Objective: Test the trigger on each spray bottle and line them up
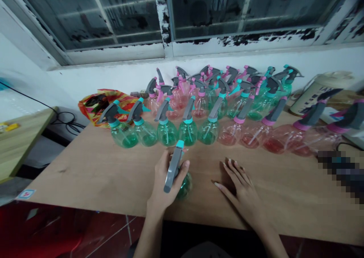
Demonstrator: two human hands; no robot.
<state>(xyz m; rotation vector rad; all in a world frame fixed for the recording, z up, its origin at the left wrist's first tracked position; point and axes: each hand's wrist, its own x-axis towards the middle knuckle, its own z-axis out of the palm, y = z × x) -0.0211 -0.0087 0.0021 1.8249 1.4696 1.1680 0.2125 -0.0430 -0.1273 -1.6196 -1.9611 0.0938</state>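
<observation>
My left hand (163,184) is wrapped round a green spray bottle (184,186) with a grey trigger head and teal collar, standing on the wooden table (93,167) near its front edge. My right hand (240,187) lies flat on the tabletop to the right, fingers spread, holding nothing. Just beyond both hands runs a row of green spray bottles (166,131) that continues to the right as pink spray bottles (257,134).
More green and pink spray bottles (216,85) crowd the back of the table under a window. A colourful bag (99,102) lies at the back left, a white container (315,93) at the back right. A second table (17,140) stands left.
</observation>
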